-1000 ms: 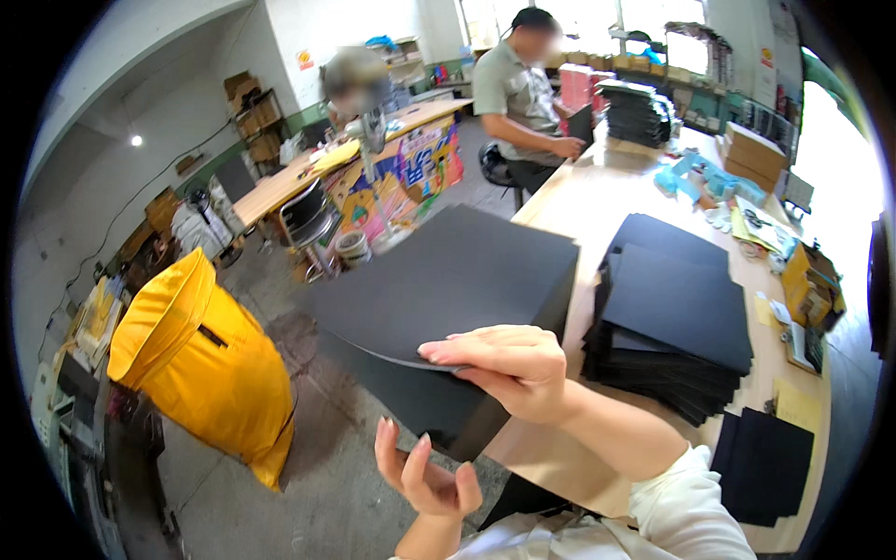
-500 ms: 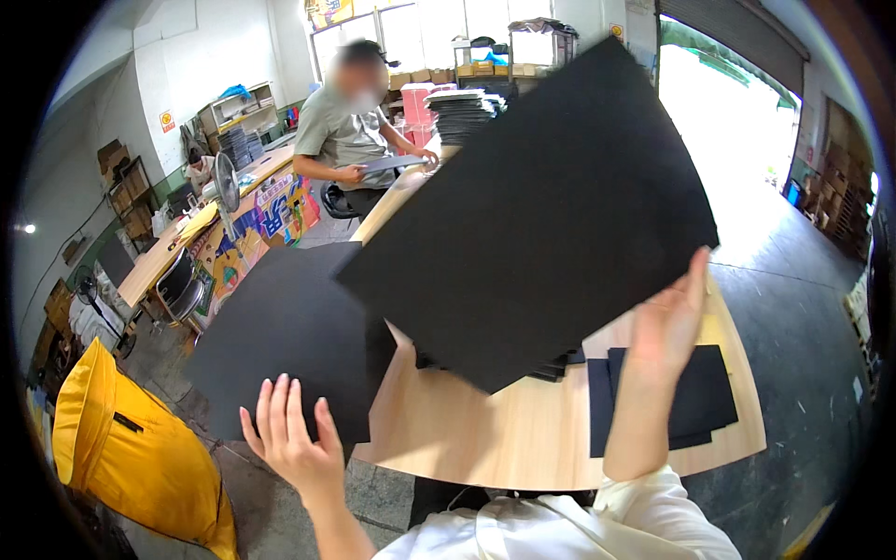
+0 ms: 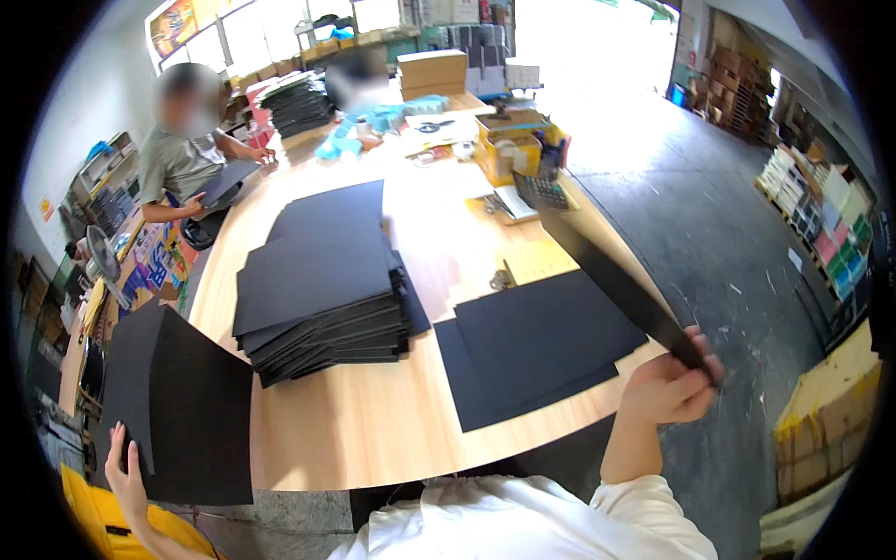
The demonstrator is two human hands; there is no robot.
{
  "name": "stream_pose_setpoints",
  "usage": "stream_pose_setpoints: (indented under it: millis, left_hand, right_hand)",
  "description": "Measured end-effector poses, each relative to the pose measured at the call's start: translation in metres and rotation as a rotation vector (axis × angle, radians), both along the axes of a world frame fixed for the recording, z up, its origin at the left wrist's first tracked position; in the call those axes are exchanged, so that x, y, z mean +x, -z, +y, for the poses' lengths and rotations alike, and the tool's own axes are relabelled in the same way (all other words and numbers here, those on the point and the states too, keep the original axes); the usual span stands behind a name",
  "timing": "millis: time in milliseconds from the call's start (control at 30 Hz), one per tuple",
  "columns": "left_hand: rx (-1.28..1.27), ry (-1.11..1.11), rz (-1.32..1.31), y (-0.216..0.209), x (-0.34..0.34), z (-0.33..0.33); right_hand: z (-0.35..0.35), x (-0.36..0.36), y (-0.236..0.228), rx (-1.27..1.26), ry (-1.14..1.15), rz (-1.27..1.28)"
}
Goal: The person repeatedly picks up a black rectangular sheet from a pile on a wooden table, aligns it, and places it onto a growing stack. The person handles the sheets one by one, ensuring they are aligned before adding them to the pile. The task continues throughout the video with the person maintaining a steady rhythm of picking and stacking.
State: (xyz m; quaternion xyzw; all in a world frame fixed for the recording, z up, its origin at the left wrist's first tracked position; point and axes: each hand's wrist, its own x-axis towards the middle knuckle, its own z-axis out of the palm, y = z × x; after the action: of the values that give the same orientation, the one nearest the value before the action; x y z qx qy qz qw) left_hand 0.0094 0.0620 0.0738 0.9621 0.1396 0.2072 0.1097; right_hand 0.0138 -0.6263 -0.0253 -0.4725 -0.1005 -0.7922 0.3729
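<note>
Black sheet [image 3: 627, 287], seen almost edge-on in the head view, is gripped at its near end by the curled, slightly blurred fingers of the right hand [image 3: 667, 387]; its far end slants away to their left. Fingers of the left hand [image 3: 128, 481] are straight and parted, laid against a large black block [image 3: 201, 411]; what supports that block cannot be told.

Just left of the right fingers, two overlapping black sheets [image 3: 532, 345] lie flat on the worktop [image 3: 373, 439], in the way between those fingers and a tall, uneven black stack [image 3: 313, 299]. Beyond the right fingers come a yellow paper [image 3: 546, 257], a calculator [image 3: 543, 191] near the held sheet's far end, and a yellow box [image 3: 509, 149]. Farther off are scissors [image 3: 432, 126], crumpled blue material [image 3: 373, 121] and a brown carton [image 3: 432, 73].

Below the left fingers sits a yellow bag [image 3: 82, 504], partly covered by the forearm. Beyond them, a co-worker [image 3: 177, 168] holds a dark board [image 3: 229, 182]. Past the block, a colourful panel [image 3: 154, 257] bears large blue lettering; a small wall sign [image 3: 47, 209] is too tiny to read.
</note>
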Motion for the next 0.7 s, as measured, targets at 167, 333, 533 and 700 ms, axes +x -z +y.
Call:
stream_pose_setpoints:
  millis: [167,333,533,700]
  left_hand:
    - [0.476,0.048,-0.646,0.008,0.006,-0.045]
    - [-0.732,0.887,-0.296,0.090,0.058,-0.341]
    - [-2.260,1.093,0.695,0.144,0.060,-0.489]
    - [-2.326,0.917,0.681,0.111,0.043,-0.500]
  right_hand:
    - [-0.002,-0.020,0.063,-0.106,0.084,0.253]
    - [0.012,-0.025,0.063,-0.135,0.054,0.300]
    - [0.011,-0.048,0.047,-0.421,-0.020,0.516]
    - [0.015,-0.066,0.048,-0.825,-0.292,0.752]
